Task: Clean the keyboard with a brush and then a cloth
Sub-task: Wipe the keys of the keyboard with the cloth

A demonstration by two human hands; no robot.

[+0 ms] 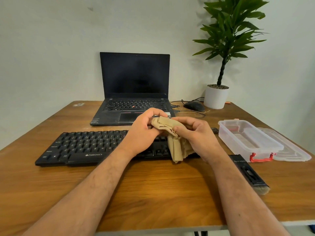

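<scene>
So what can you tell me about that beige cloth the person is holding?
The cloth is a soft, tan, thin-looking fabric, crumpled and partly folded. The left hand and right hand both pinch its bunched upper part, above the right half of the black keyboard. Its loose lower end hangs down in vertical folds over the keyboard's near edge; whether it touches the keys or the wooden table is unclear.
</scene>
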